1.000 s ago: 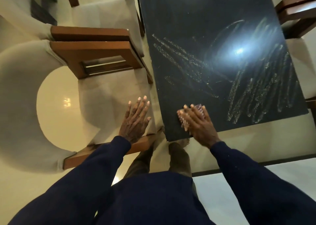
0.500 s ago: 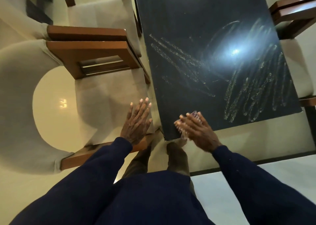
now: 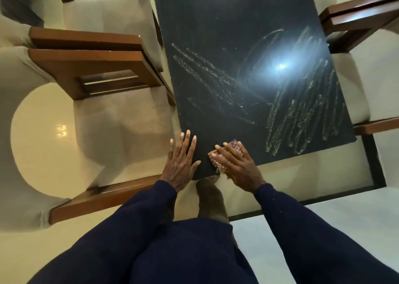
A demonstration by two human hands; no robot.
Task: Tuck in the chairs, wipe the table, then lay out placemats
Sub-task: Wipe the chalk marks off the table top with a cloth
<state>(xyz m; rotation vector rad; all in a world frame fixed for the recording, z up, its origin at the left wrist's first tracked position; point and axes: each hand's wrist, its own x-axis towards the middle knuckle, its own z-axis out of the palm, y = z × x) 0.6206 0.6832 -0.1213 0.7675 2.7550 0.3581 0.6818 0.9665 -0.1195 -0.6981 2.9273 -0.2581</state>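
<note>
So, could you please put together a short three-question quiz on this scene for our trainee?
1. Multiple choice: what lies under the right hand? A a placemat; B a checked cloth; C a sponge.
2. True or false: the left hand is curled into a fist.
3. Fill in: the pale streaks lie on the table's ___ centre panel.

Key: 1 B. 2 False: its fingers lie straight, at the panel's near corner. 3 dark.
</note>
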